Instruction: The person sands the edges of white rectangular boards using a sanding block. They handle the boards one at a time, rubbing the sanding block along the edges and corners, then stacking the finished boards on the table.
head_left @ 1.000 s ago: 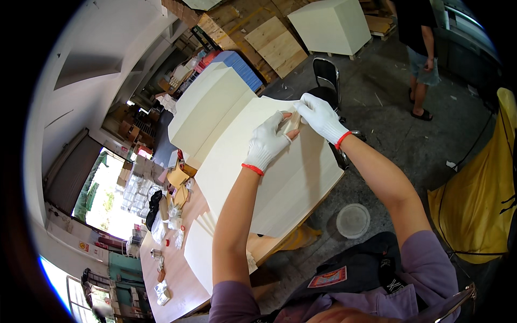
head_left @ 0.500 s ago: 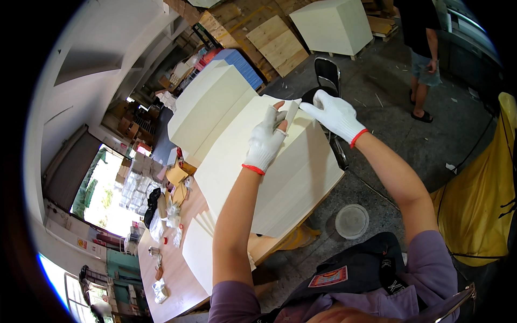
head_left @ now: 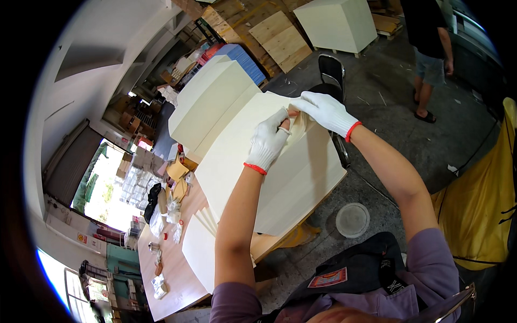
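A tall stack of cream paper sheets (head_left: 237, 151) stands on the table before me. At its far right corner my left hand (head_left: 268, 141), in a white glove with bare thumb and fingertip, is closed on the lifted edge of the top sheets. My right hand (head_left: 327, 114), fully gloved in white with a red cuff, meets it there, its fingers pinched on the same corner. The lifted edges bend and fan a little beneath the fingers. How many sheets are gripped is hidden by the gloves.
Behind stands another cream stack (head_left: 212, 99). Odds and ends lie along the wooden table (head_left: 161, 293) at left, beside a smaller fanned pile (head_left: 198, 250). A black chair (head_left: 331, 72), a round lid-like disc (head_left: 353, 220), yellow sheeting (head_left: 476, 210) and a person (head_left: 428, 59) are to the right.
My right hand has moved left onto the sheet corner, against my left fingers. My left fingers have curled in more. The person at the right has shifted slightly right in view.
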Demonstrator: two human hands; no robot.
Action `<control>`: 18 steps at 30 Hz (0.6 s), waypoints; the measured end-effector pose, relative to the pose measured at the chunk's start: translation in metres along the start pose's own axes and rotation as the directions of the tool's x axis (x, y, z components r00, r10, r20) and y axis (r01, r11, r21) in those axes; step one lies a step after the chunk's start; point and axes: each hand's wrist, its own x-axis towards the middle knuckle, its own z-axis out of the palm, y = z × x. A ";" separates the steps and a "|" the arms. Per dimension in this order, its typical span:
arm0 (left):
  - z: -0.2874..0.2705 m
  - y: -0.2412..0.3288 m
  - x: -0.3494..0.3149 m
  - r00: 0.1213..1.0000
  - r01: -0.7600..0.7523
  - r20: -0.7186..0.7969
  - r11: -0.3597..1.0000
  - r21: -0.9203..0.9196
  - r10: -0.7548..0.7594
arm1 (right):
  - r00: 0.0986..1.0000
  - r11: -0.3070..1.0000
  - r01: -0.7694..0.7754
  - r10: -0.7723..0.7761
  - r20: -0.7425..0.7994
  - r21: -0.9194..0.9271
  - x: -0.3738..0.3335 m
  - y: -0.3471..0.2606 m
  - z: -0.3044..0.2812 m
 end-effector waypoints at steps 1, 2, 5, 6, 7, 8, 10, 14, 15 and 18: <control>-0.002 0.002 0.000 0.999 0.037 0.020 0.999 0.006 -0.037 | 0.999 0.998 -0.042 0.042 -0.005 0.048 -0.002 0.000 0.002; -0.003 0.005 0.001 0.997 0.072 0.040 0.997 0.013 -0.072 | 0.996 0.992 -0.083 0.084 -0.011 0.097 -0.004 0.000 0.003; -0.001 -0.001 0.002 0.998 0.041 0.040 0.998 -0.050 -0.039 | 0.990 0.979 -0.113 0.125 -0.065 0.170 -0.010 -0.001 0.009; -0.001 -0.002 0.002 0.997 0.053 0.052 0.998 -0.032 -0.051 | 0.989 0.978 -0.112 0.128 -0.080 0.179 -0.012 -0.003 0.010; 0.000 -0.002 0.002 0.996 0.064 0.064 0.998 -0.014 -0.063 | 0.988 0.976 -0.121 0.137 -0.077 0.178 -0.013 -0.004 0.010; 0.001 -0.002 0.003 0.994 0.073 0.076 0.997 0.003 -0.073 | 0.987 0.977 -0.119 0.135 -0.082 0.178 -0.014 -0.004 0.010; 0.001 -0.001 0.004 0.991 0.103 0.085 0.995 -0.006 -0.102 | 0.988 0.978 -0.104 0.123 -0.097 0.179 -0.014 -0.002 0.010; 0.002 -0.003 0.004 0.995 0.075 0.066 0.997 -0.015 -0.074 | 0.988 0.981 -0.097 0.115 -0.102 0.167 -0.015 -0.003 0.010; 0.000 -0.001 0.004 0.993 0.086 0.079 0.996 -0.002 -0.085 | 0.988 0.981 -0.101 0.119 -0.101 0.166 -0.016 -0.002 0.009; -0.002 0.006 0.002 0.994 0.092 0.056 0.995 -0.028 -0.090 | 0.987 0.981 -0.112 0.128 -0.101 0.158 -0.017 -0.003 0.010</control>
